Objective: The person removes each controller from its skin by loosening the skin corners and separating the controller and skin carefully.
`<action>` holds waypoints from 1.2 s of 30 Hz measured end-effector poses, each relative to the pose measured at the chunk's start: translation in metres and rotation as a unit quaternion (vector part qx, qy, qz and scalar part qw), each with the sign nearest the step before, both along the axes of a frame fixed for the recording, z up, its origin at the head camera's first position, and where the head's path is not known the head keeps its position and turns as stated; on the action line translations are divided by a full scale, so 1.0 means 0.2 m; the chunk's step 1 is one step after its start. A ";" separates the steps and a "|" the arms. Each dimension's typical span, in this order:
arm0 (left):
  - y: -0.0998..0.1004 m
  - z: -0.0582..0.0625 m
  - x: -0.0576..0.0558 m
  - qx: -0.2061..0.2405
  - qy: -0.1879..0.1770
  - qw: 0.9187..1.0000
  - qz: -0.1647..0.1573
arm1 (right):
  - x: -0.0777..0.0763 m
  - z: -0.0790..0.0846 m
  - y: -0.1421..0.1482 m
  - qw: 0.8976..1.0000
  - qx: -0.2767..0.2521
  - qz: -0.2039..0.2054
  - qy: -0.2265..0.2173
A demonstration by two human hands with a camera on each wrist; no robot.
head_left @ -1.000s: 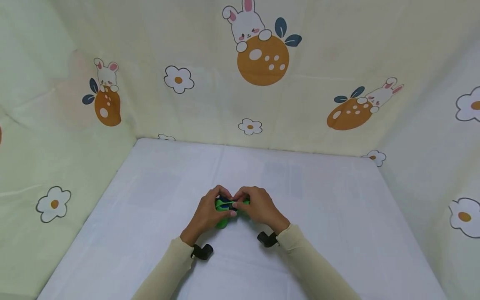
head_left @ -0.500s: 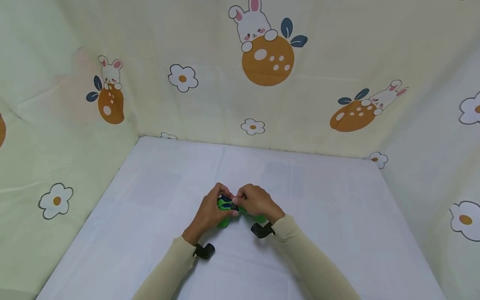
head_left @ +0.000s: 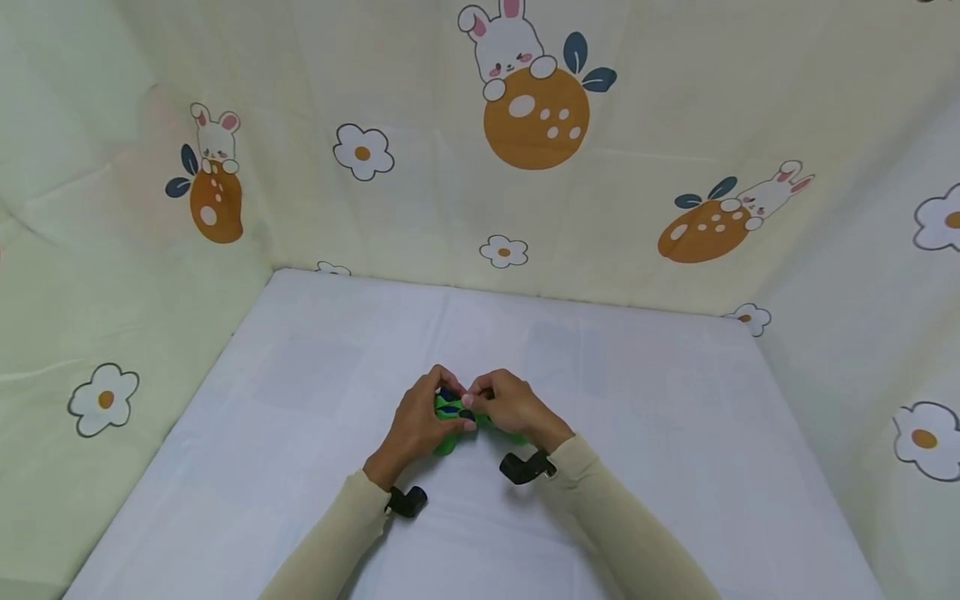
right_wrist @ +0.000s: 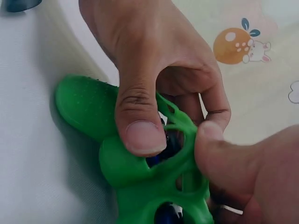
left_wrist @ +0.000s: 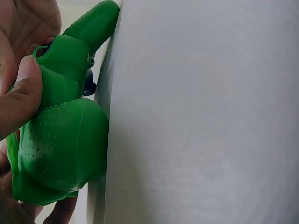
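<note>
A game controller (right_wrist: pixel 169 213) with dark blue parts sits inside a green silicone cover (left_wrist: pixel 65 144). The controller's dark blue parts show through openings in the cover. My left hand (head_left: pixel 415 427) grips its left side, thumb along the near edge. From the right, my right hand (head_left: pixel 516 408) pinches at the cover's upper middle, close to the left fingertips. In the right wrist view the right thumb (right_wrist: pixel 145 135) presses beside an opening where a thin green strip stands up. Dotted grip texture faces the left wrist camera, resting near the tabletop. Most right-hand fingertips are hidden behind the cover.
A white cloth-covered table (head_left: pixel 660 467) lies under both hands. Cream curtains (head_left: pixel 405 217) printed with rabbits, oranges and flowers rise at the back and both sides. A black camera band (head_left: pixel 527 467) is strapped to each wrist.
The right hand has turned slightly and shifted at the cover's middle, so the right green grip now shows below it. The left hand keeps its hold with little movement.
</note>
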State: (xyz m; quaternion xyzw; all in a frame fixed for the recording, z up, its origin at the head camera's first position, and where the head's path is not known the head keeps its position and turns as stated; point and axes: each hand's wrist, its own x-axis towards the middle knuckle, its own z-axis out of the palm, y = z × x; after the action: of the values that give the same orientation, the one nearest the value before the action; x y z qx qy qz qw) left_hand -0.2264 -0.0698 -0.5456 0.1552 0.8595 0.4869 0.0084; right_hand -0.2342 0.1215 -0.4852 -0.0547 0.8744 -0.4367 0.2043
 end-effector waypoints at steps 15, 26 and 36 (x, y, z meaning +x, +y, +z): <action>-0.02 -0.01 0.00 -0.001 -0.001 1.000 0.000 | 0.10 -0.07 0.06 0.966 0.044 0.105 0.233; -0.06 0.03 0.00 0.025 -0.028 0.998 -0.043 | 0.29 -0.04 0.01 0.844 0.301 0.135 0.422; -0.06 0.01 -0.01 0.038 -0.019 0.997 -0.062 | 0.29 -0.13 0.16 0.920 0.135 0.123 0.347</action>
State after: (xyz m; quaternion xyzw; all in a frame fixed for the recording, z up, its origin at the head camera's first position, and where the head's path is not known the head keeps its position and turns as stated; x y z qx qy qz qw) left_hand -0.2279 -0.0820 -0.5435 0.1988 0.8288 0.5207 0.0489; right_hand -0.1764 0.1534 -0.5112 -0.2816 0.9277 -0.2392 -0.0539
